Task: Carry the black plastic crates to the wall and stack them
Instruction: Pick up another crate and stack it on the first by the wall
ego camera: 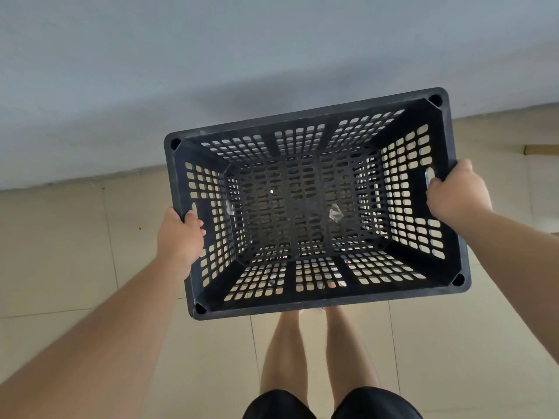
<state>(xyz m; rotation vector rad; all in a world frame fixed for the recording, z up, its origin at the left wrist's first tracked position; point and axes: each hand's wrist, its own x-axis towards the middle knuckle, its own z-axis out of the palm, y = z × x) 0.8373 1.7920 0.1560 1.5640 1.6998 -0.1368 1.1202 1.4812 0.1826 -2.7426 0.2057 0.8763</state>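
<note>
Black plastic crate point(308, 204) hangs level between our hands, left hand point(181, 237) and right hand point(455, 192) each clenched through an end handle slot, so we can carry it to the wall point(181, 71) beyond them.

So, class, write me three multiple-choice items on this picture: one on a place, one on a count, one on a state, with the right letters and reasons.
1. Where does the left hand grip the black crate?
A. at the handle slot in its short side
B. under its base
C. at a corner on the wall side

2. How many crates are in view?
A. three
B. two
C. one

3. What state is the crate in?
A. resting on the tiled floor
B. held up by both hands
C. stacked on another crate

Answers:
1 A, its thumb curls at the slot in the side wall.
2 C, only the carried crate shows before the wall.
3 B, the right hand grips the opposite side, and the person's legs show beneath the crate.
</note>
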